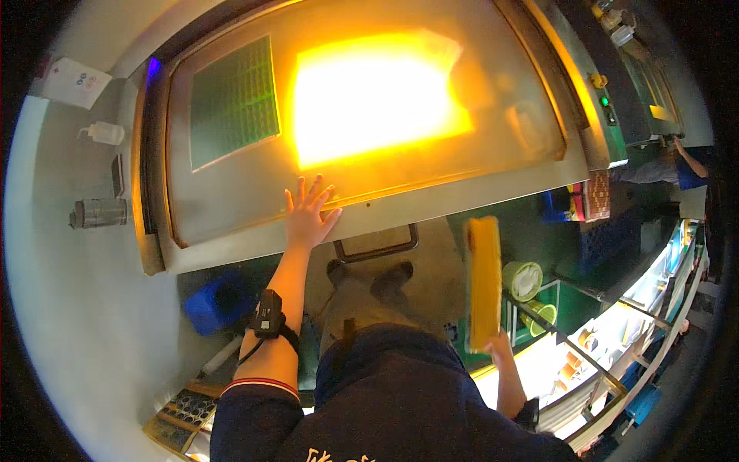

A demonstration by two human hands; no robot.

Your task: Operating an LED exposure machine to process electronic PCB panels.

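My left hand (310,212) lies with fingers spread on the front edge of a large framed machine bed (231,189), its fingertips just below a glowing rectangle (369,100). That rectangle is so bright that its surface is washed out. To its left on the bed rests a dark green sheet with a grid pattern (235,104). Out to my right side, my right hand (500,350) grips the lower end of a long yellow panel (484,285), which stands nearly upright in the picture. The fingers behind the panel are hidden.
Right of the bed is a control strip with a green lit button (606,102). A white squeeze bottle (105,133) and a metal canister (100,213) are at the left. A blue bin (219,302), a brightly lit rack (608,346) and another person (689,171) are around me.
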